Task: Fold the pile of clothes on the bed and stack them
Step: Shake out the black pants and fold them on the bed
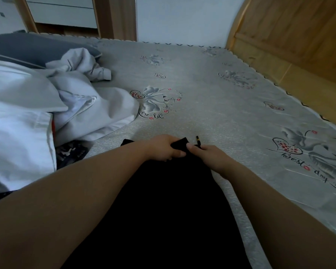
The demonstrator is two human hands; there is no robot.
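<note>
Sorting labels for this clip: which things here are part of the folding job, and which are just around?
Job: black garment, held by left hand and right hand; pale clothes pile; bed.
Around: pillow, headboard, drawers.

Dim, cool daylight, soft shadows, slight overall blur, wide-angle bending toward the frame edges.
</note>
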